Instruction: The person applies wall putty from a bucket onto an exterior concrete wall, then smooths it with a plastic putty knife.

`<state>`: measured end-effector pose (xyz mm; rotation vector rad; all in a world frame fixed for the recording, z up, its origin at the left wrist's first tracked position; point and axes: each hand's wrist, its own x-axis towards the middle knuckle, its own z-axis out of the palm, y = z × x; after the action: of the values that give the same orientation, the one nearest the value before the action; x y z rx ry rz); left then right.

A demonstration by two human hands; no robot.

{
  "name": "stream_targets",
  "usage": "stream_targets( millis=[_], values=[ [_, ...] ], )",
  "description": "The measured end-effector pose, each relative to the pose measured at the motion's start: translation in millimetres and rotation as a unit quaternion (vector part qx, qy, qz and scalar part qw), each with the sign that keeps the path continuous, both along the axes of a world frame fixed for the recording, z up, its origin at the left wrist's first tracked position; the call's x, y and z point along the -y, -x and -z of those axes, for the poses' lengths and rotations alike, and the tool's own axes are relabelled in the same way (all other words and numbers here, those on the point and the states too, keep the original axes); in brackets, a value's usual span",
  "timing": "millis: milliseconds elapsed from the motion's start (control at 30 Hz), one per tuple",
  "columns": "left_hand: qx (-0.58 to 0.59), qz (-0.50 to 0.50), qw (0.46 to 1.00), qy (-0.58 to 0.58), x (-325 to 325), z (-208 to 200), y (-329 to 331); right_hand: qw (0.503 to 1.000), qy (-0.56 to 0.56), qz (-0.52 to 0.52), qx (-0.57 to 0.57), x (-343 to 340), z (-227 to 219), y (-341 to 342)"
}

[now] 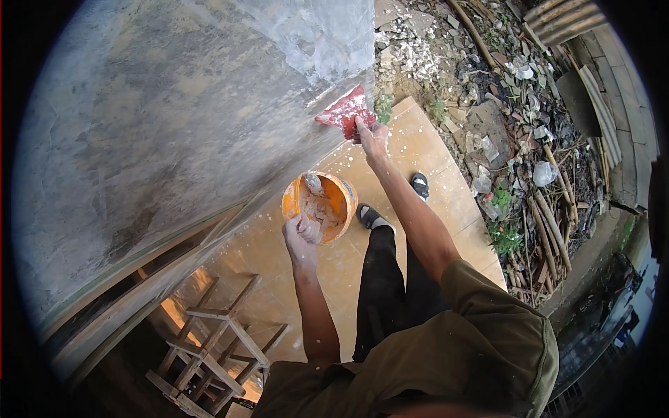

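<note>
In my right hand (374,138) is a red putty scraper (346,111), its wide blade smeared with white and set against the grey wall (188,104) near the wall's outer edge. My fingers are closed round its narrow end. An orange bucket (339,233) hangs from my left hand (303,237), which grips its near rim. Pale, wet-looking putty (320,209) lies inside it, and a whitish-coated tool end (313,184) leans at the far side of the bucket; its kind is unclear. White residue covers the fingers of both hands.
Below me is a tan tiled floor (432,202) speckled with white drops. A wooden stool-like frame (216,327) stands at lower left, by a wooden-framed opening in the wall. Beyond the tiles at right lie rubble, sticks (550,230), plastic bags (544,173) and weeds.
</note>
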<state>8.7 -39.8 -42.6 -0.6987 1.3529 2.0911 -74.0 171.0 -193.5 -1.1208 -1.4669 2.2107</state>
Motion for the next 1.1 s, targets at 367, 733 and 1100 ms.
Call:
stream_targets(
  millis=[367,733,1100],
  values=[
    [0.007,-0.022,1.0,0.005,11.3,-5.0,-6.8,0.994,-0.011,0.015,-0.111,8.1,-128.7,-24.9],
    [0.016,-0.035,0.999,0.0,10.9,-2.7,-6.7,0.99,0.039,0.042,-0.13,11.5,-108.3,-17.5],
    [0.017,-0.03,0.999,0.004,6.1,-3.4,-5.3,0.991,-0.128,0.023,0.034,16.3,-41.3,-17.8]
  ],
)
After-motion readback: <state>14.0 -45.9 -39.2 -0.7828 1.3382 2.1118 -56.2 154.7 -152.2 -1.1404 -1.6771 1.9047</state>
